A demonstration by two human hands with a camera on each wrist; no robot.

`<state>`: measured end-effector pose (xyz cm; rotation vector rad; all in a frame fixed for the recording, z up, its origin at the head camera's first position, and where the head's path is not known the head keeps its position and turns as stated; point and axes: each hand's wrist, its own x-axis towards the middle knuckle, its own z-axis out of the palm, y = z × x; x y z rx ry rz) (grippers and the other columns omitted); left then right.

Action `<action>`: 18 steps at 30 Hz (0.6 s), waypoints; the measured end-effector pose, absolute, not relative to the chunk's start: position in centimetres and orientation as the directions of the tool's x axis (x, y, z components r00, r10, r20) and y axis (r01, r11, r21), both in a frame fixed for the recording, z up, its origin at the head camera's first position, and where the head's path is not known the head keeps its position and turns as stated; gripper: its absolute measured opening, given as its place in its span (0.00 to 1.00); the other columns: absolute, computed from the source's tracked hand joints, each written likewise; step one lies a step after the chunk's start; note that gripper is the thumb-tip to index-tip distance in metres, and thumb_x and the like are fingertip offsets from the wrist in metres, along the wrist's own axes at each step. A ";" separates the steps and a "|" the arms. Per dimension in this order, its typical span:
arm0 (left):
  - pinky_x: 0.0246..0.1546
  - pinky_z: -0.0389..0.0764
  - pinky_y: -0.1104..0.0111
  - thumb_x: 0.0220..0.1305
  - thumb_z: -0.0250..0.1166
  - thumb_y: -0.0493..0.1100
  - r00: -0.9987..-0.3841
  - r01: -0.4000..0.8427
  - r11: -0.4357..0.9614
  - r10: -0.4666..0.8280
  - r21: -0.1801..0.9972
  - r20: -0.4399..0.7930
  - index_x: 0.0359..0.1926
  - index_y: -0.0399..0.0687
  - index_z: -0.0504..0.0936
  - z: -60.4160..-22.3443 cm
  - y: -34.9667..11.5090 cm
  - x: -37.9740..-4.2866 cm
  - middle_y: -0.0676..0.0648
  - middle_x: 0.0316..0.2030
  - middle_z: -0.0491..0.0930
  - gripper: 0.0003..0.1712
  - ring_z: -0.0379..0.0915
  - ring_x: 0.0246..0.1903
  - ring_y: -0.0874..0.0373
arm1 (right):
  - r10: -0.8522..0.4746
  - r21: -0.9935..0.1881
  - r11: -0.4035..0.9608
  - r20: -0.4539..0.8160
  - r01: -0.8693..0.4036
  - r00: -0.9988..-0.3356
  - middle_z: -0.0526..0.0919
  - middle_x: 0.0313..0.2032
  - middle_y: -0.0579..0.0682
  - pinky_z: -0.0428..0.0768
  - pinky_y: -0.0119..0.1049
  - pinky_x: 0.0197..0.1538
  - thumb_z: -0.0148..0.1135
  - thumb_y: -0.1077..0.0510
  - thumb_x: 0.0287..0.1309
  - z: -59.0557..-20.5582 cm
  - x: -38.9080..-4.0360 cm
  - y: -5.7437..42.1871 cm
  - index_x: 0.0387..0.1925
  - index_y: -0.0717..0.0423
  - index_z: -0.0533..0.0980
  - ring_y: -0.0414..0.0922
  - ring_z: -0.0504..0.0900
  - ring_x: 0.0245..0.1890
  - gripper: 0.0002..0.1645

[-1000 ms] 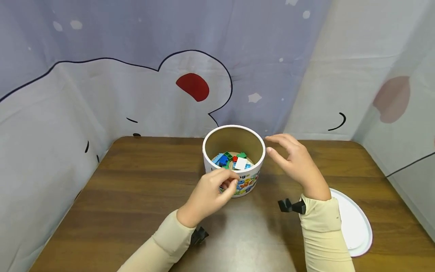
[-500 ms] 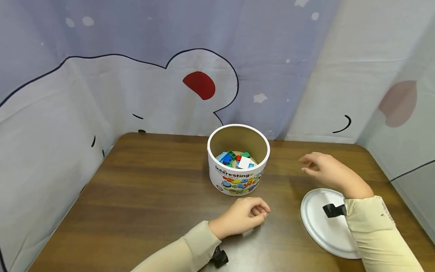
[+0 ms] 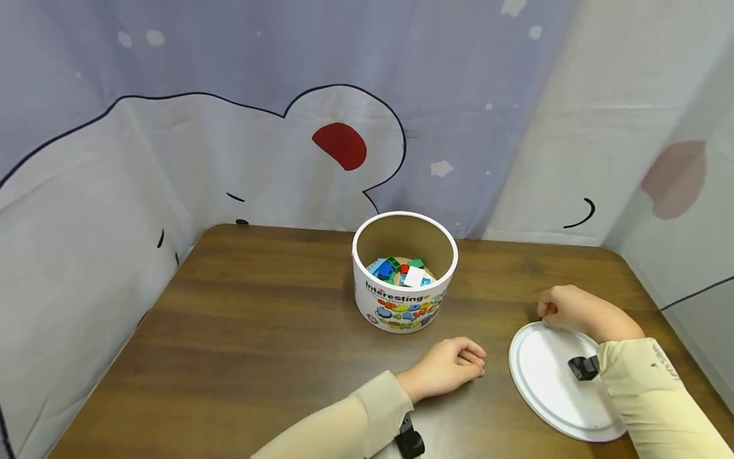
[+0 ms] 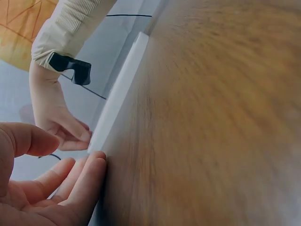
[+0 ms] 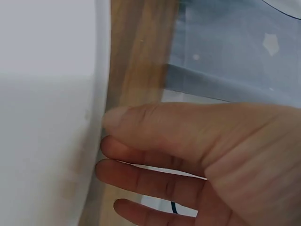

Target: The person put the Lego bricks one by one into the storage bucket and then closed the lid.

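A round white lid [image 3: 553, 382] lies flat on the table at the right. My right hand [image 3: 587, 313] is at its far edge, thumb and fingertips right at the rim in the right wrist view. Those fingers are loosely bent and not wrapped round the lid. Low over the table in front of the tub, my left hand [image 3: 446, 368] has loosely curled fingers and holds nothing. The white printed tub [image 3: 395, 309] stands upright without a cover. Inside it lie several toy building bricks [image 3: 414, 276] in blue, green, red and white.
The brown wooden table [image 3: 258, 338] extends to a fabric backdrop [image 3: 241, 146] along its back and sides. A small black camera is strapped to each wrist, the right one [image 3: 583, 368] hanging over the lid.
Both hands have left the tub's sides. My right hand moved right and down to the lid's far edge; my left hand moved right and nearer. The tub and lid stayed put.
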<state>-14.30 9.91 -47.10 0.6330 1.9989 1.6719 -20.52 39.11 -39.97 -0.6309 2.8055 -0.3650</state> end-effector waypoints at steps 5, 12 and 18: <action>0.35 0.79 0.80 0.63 0.66 0.32 -0.794 0.072 0.176 0.606 0.982 -0.051 0.48 0.33 0.83 -47.0 10.7 -14.5 0.52 0.34 0.84 0.12 0.78 0.30 0.74 | -0.481 -0.280 0.860 -0.166 -0.427 -0.861 0.71 0.22 0.39 0.66 0.30 0.28 0.66 0.72 0.49 -40.7 -20.8 39.0 0.20 0.51 0.74 0.36 0.66 0.24 0.15; 0.40 0.77 0.81 0.63 0.67 0.33 -0.805 0.134 0.229 0.593 0.964 -0.029 0.51 0.33 0.82 -46.7 11.1 -14.4 0.47 0.41 0.86 0.15 0.80 0.36 0.71 | -0.514 -0.290 0.840 -0.152 -0.459 -0.844 0.70 0.22 0.38 0.66 0.29 0.27 0.66 0.72 0.50 -41.1 -21.1 38.7 0.19 0.50 0.73 0.35 0.66 0.23 0.17; 0.42 0.78 0.82 0.62 0.65 0.32 -0.809 0.163 0.255 0.588 0.953 -0.019 0.55 0.33 0.81 -46.9 11.4 -14.2 0.45 0.45 0.86 0.19 0.82 0.41 0.69 | -0.511 -0.340 0.834 -0.182 -0.434 -0.840 0.73 0.23 0.38 0.69 0.29 0.27 0.65 0.70 0.58 -41.1 -21.2 38.4 0.22 0.50 0.75 0.34 0.68 0.24 0.15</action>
